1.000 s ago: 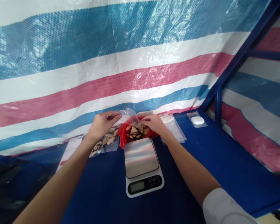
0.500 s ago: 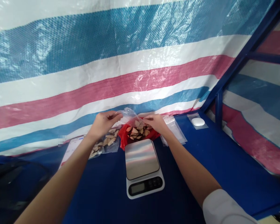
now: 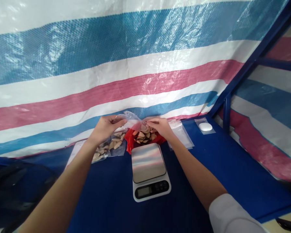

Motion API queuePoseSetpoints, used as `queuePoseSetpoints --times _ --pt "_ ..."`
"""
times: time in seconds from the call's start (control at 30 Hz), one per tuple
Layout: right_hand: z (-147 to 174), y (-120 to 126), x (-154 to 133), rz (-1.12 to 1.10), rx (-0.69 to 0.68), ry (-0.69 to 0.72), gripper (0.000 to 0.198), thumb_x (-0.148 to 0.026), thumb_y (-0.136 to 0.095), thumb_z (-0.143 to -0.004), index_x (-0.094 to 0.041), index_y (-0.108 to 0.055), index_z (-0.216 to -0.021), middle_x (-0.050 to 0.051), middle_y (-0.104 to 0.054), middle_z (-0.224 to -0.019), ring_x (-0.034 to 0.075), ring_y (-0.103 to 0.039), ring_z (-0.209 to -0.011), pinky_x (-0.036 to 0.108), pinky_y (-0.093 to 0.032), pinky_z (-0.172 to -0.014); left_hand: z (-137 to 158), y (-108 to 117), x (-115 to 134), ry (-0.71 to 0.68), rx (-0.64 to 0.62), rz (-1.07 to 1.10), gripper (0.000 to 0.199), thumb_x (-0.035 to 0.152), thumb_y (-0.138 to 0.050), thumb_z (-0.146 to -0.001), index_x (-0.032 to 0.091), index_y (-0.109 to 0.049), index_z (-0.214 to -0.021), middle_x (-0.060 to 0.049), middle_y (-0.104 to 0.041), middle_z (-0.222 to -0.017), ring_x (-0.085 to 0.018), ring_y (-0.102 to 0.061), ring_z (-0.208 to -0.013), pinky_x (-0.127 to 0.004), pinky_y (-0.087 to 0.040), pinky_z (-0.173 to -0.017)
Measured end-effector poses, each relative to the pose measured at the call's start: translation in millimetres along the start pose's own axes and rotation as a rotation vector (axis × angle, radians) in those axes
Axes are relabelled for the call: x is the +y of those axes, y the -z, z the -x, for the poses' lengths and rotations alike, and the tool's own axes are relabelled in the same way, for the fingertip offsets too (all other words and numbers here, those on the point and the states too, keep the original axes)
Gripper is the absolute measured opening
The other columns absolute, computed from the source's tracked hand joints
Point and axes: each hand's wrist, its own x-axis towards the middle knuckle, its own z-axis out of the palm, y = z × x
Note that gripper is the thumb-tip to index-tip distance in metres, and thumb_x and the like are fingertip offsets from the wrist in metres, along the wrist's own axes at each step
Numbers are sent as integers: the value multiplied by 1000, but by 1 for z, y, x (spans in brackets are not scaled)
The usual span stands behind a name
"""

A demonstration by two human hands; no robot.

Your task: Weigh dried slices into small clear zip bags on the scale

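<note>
Between my two hands a clear plastic bag (image 3: 134, 120) is stretched, see-through and crumpled at its top. My left hand (image 3: 108, 127) pinches its left side between thumb and fingers. The right side is pinched by my right hand (image 3: 160, 126). Just below and behind the bag lies a red plastic bag (image 3: 129, 139), spread open, with a heap of brown and tan flat slices (image 3: 144, 137) in it. A white kitchen scale (image 3: 149, 165) with a metal plate stands in front of the red bag, nothing on its plate.
Left of the red bag lie clear bags of pale slices (image 3: 115, 142) and a phone-like white device (image 3: 75, 150). To the right are flat clear bags (image 3: 181, 133) and a white oval object (image 3: 205, 127). A striped tarp (image 3: 135, 84) hangs behind the blue table (image 3: 106, 194).
Both hands keep their pinch on the clear bag, in almost the same place. The view has shifted slightly, and the scale appears a little higher.
</note>
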Motion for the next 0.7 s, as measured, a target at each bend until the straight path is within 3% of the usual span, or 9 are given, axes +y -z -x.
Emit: queuePoseSetpoints --times 0.2,0.3,0.43,0.6,0.7 --pt "6 3 -22 -87 13 21 35 -43 -76 -73 -17 -79 -95 4 -77 -84 20 -72 -79 30 -61 -71 10 7 7 14 1 135 65 64 -76 -71 19 -73 -118 -9 -77 -107 -26 -71 -93 -31 -55 -76" --pt "11 5 -30 -56 16 34 39 -46 -78 -71 -16 -79 -95 5 -77 -85 21 -73 -79 32 -62 -73 17 10 13 -34 -15 173 58 63 -75 -72 18 -75 -108 -10 -77 -107 -25 -70 -94 -32 -55 -79" --pt "19 7 -39 -96 60 50 44 -48 -83 -67 -15 -79 -95 5 -78 -86 20 -74 -78 33 -63 -73 28 4 12 -27 11 258 48 60 -78 -71 18 -75 -94 -7 -78 -92 -25 -71 -88 -32 -56 -77" --pt "37 4 -37 -204 149 84 50 -52 -87 -64 -18 -79 -100 7 -79 -95 22 -76 -85 35 -64 -78 49 -27 -2 54 169 667 38 49 -84 -70 17 -72 -84 -3 -74 -77 -19 -70 -75 -27 -55 -68" --pt "51 0 -29 -202 157 107 48 -53 -86 -65 -19 -80 -97 6 -80 -95 23 -76 -84 37 -63 -80 66 -49 -4 109 251 930 35 43 -89 -65 16 -72 -81 -2 -73 -78 -16 -69 -72 -26 -56 -71"
